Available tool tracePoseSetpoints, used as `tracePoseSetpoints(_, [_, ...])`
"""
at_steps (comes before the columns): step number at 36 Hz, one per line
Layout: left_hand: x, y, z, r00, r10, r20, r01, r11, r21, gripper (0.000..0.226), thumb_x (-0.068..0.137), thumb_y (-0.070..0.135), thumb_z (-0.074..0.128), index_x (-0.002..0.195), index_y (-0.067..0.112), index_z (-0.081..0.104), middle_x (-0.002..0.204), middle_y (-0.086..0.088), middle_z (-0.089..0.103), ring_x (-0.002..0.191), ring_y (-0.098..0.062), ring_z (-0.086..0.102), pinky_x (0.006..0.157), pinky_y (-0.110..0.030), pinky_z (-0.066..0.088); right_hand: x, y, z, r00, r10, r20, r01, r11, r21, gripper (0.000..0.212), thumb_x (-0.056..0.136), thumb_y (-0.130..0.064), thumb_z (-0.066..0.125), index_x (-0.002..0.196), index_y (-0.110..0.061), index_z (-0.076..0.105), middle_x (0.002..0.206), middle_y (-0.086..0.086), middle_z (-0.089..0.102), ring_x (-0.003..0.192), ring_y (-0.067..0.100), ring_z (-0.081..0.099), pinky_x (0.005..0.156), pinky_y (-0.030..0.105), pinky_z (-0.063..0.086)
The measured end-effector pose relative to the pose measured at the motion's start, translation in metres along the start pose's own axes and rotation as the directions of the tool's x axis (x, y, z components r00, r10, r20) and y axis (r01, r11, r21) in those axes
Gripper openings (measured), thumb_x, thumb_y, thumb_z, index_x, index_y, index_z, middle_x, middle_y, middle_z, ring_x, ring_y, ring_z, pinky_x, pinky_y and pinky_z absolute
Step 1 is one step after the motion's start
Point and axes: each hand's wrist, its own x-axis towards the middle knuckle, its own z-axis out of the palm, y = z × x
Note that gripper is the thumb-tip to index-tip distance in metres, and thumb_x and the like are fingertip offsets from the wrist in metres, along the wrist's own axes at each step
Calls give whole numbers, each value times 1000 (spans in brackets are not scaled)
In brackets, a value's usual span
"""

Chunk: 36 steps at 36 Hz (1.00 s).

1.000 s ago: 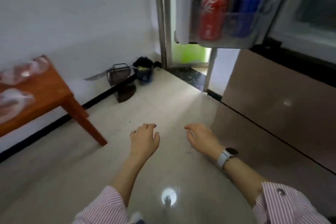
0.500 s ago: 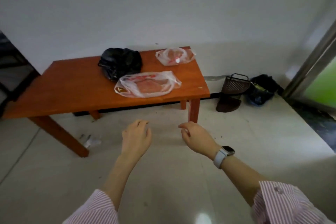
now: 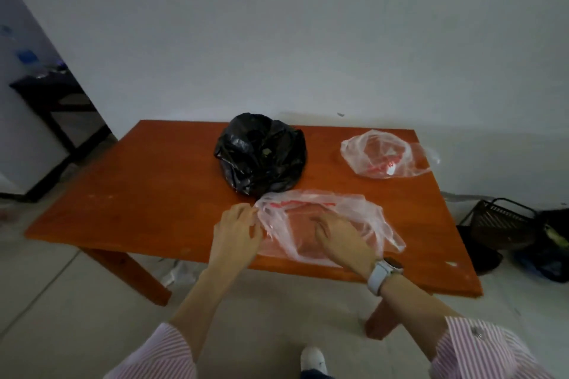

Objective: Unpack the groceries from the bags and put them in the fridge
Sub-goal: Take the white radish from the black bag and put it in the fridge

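Clear plastic bag (image 3: 326,224) on the bench (image 3: 138,194), low in the frame, now has my hands on it after I turned from the fridge: left hand (image 3: 237,235) pinches its edge, right hand (image 3: 341,240) lies flat on top, so unpacking can start.

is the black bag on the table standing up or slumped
Slumped: the black bag lies as a crumpled heap on the table. Its contents cannot be seen.

Low orange wooden table (image 3: 147,194) against a white wall, black plastic bag (image 3: 261,154) at its middle, clear bag (image 3: 385,154) at the far right corner, another clear bag (image 3: 363,212) near the front edge.
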Motion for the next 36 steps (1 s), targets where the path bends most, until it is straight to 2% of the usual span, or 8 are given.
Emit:
tracePoseSetpoints(5, [94, -33, 15, 998, -35, 43, 35, 999, 11, 35, 89, 15, 49, 122, 10, 55, 133, -7, 49, 123, -24, 44, 99, -42, 42, 113, 9, 8, 1000, 3, 24, -4, 999, 48, 39, 90, -20, 31, 117, -6, 56, 118, 13, 57, 109, 29, 52, 92, 34, 40])
tracePoseSetpoints(13, [159, -95, 31, 986, -73, 151, 64, 996, 64, 38, 91, 16, 50, 130, 13, 49, 141, -5, 42, 134, -22, 34, 106, -44, 36, 216, -5, 46, 998, -44, 39, 41, 996, 82, 36, 97, -20, 39, 131, -10, 47, 135, 7, 46, 127, 21, 39, 103, 26, 33])
tracePoseSetpoints(18, [223, -130, 44, 979, 72, 189, -93, 991, 101, 40, 93, 32, 45, 130, 17, 51, 146, -2, 38, 141, -21, 20, 107, -49, 27, 250, -12, 79, 995, -3, 97, 1, 1000, 23, 40, 95, -30, 41, 129, -9, 49, 127, 9, 52, 119, 25, 44, 99, 32, 36])
tracePoseSetpoints(23, [287, -173, 70, 739, 462, 490, -615, 759, 212, 52, 85, 52, 30, 126, 30, 55, 148, 0, 37, 142, -29, 16, 105, -65, 15, 263, -15, 125, 976, 46, 212, -4, 981, -192, 65, 88, -54, 31, 139, -14, 37, 130, 5, 53, 123, 25, 43, 100, 36, 34])
tracePoseSetpoints(26, [320, -209, 81, 628, 454, 632, -704, 678, 212, 64, 83, 61, 22, 128, 29, 54, 152, -3, 28, 142, -28, 5, 106, -68, 5, 263, -18, 146, 947, 147, 287, -69, 962, -264, 73, 91, -54, 41, 146, -14, 15, 138, 6, 46, 129, 26, 35, 106, 39, 28])
tracePoseSetpoints(29, [344, -243, 86, 665, 317, 676, -582, 788, 203, 77, 79, 71, 18, 146, 32, 25, 158, 1, 4, 144, -26, -8, 109, -62, -4, 265, -22, 162, 932, 203, 301, -103, 943, -316, 80, 88, -55, 45, 147, -14, 9, 131, 8, 51, 128, 27, 35, 105, 43, 26])
tracePoseSetpoints(31, [351, -257, 88, 667, 258, 699, -445, 890, 96, 77, 82, 71, 39, 146, 39, 12, 157, 7, -9, 143, -29, -9, 112, -60, 5, 267, -24, 169, 914, 253, 316, -130, 923, -362, 81, 86, -55, 47, 146, -14, 11, 128, 10, 52, 126, 28, 37, 103, 45, 26])
tracePoseSetpoints(36, [347, -255, 95, 741, 218, 635, -111, 972, -205, 69, 83, 51, 60, 143, 41, 26, 155, 19, -4, 143, -25, 13, 112, -47, 28, 261, -18, 179, 876, 295, 382, -124, 902, -413, 39, 95, -35, 42, 127, -12, 46, 118, 9, 56, 117, 29, 42, 98, 42, 29])
